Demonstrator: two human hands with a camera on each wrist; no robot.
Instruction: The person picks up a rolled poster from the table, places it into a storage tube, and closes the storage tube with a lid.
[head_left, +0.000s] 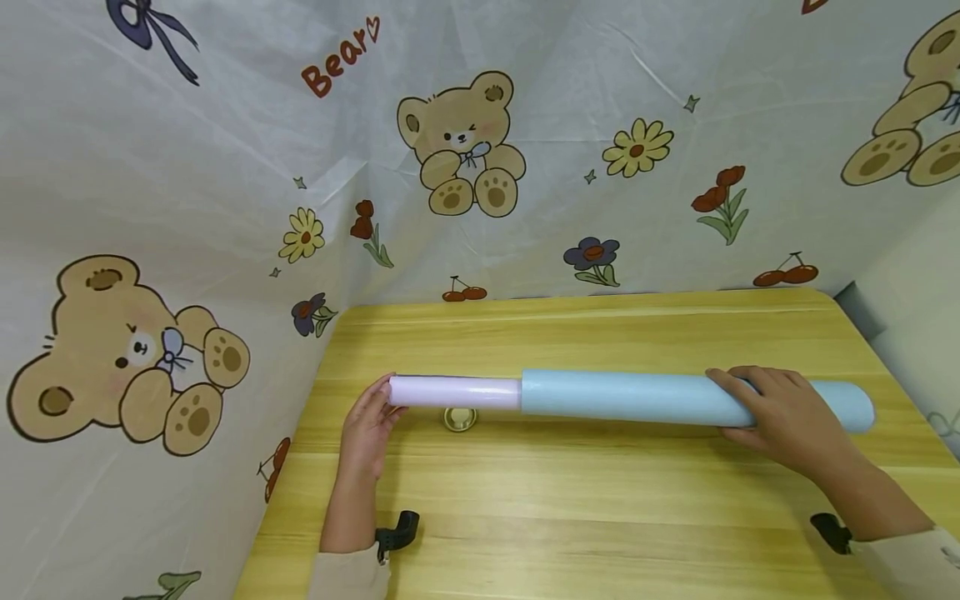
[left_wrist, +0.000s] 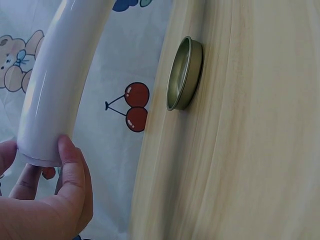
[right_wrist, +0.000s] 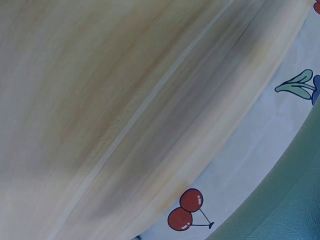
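Note:
A long light-blue tube point(head_left: 622, 397) lies level across the head view, with a narrower pale lilac tube point(head_left: 453, 391) extending from its left end. My left hand point(head_left: 367, 421) grips the lilac tube's outer end between thumb and fingers. Over the blue tube, near its right end, my right hand point(head_left: 787, 417) curls and holds it. A shallow round gold lid point(head_left: 460, 418) rests on the table just below the lilac tube. In the right wrist view only part of the blue tube point(right_wrist: 285, 200) shows; the right hand is out of that picture.
The wood-grain table point(head_left: 600, 517) has its far edge against a pale curtain point(head_left: 555, 50) printed with bears and flowers. Black straps or mounts point(head_left: 399, 533) sit at both wrists. A dark grey object point(head_left: 857, 310) stands past the table's far right corner.

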